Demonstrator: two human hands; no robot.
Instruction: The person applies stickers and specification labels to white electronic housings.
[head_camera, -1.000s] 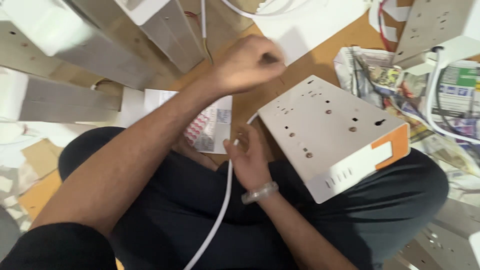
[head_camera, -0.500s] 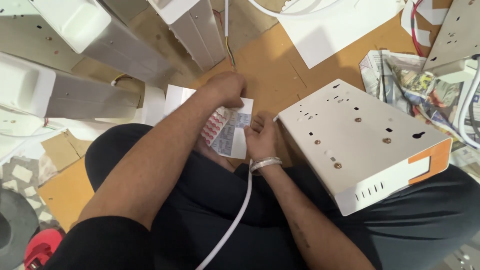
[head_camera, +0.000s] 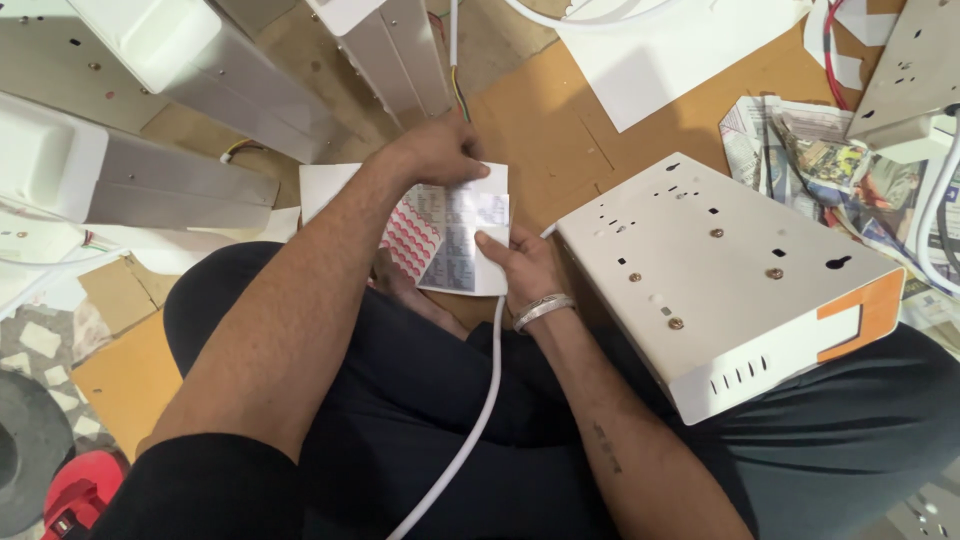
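While I sit beside the white box (head_camera: 720, 280), both hands, left (head_camera: 440, 150) and right (head_camera: 525, 265), have fingers pinched closed on the sticker sheet (head_camera: 455, 235).

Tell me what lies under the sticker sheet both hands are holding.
Under the sticker sheet, a bare foot and brown cardboard show; the rest is covered. Left hand and right hand pinch it.
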